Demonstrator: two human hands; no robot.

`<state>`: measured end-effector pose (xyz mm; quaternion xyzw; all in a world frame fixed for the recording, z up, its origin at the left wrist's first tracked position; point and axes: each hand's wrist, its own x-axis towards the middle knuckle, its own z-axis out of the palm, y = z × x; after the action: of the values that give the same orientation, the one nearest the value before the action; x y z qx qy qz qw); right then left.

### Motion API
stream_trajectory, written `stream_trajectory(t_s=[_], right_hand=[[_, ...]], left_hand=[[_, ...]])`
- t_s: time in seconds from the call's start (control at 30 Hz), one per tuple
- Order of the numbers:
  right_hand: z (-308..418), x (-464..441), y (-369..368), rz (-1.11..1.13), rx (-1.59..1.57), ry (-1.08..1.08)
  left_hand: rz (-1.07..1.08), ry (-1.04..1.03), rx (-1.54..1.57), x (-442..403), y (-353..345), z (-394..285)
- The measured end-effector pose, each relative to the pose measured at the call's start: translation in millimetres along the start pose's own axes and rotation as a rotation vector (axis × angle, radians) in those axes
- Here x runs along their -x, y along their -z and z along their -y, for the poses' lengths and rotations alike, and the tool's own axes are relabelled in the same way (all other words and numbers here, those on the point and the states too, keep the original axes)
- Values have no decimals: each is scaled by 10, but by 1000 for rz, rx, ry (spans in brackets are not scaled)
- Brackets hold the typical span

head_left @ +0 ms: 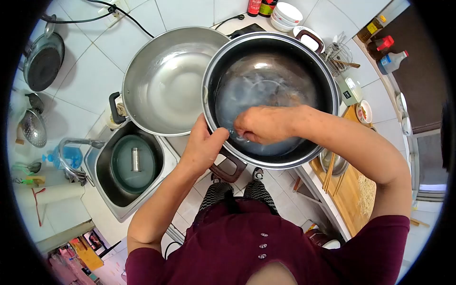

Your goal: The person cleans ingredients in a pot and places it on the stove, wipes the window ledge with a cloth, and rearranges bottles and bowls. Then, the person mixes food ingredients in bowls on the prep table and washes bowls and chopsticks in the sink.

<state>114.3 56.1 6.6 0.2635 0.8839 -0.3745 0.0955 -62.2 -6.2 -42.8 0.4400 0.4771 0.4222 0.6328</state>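
A large dark-lined pot [317,64] with a silver rim and brown handles is right in front of me, with cloudy water [237,95] inside. My left hand [205,145] is closed on the pot's near-left rim, thumb towards the inside. Down in the pot, at the water near that same side, is my right hand [266,124]. Its fingers are curled together, and whatever they hold is hidden. A wide steel wok [156,88] with a black side handle sits to the left, partly behind the pot.
At the left, a sink [102,178] holds a green basin [117,176] of water with a metal cylinder [136,160] in it. A wooden board [349,209] with chopsticks [328,173] and noodles [366,194] lies right. White bowls [286,14] and bottles [393,61] stand behind.
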Motion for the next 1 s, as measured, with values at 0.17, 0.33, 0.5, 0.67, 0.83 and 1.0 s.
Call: stream_trajectory(t_s=[0.17,0.33,0.5,0.67,0.83,1.0], right_hand=[[-303,275,-154,113,-9,-50],[-142,457,-81,192,-12,-133],[-160,564,-173,163,-39,-135],[-133,596,-219,207,-147,-243],[-151,637,-210,319,-385,-285],[-141,705,-159,407,-524,-299]], left_hand=[[14,5,-14,4,-44,4],[33,1,-4,31,-109,-26],[51,36,6,15,-145,-8],[46,56,31,27,-189,-16],[59,74,35,33,-233,-27],[45,111,10,62,-263,-58]])
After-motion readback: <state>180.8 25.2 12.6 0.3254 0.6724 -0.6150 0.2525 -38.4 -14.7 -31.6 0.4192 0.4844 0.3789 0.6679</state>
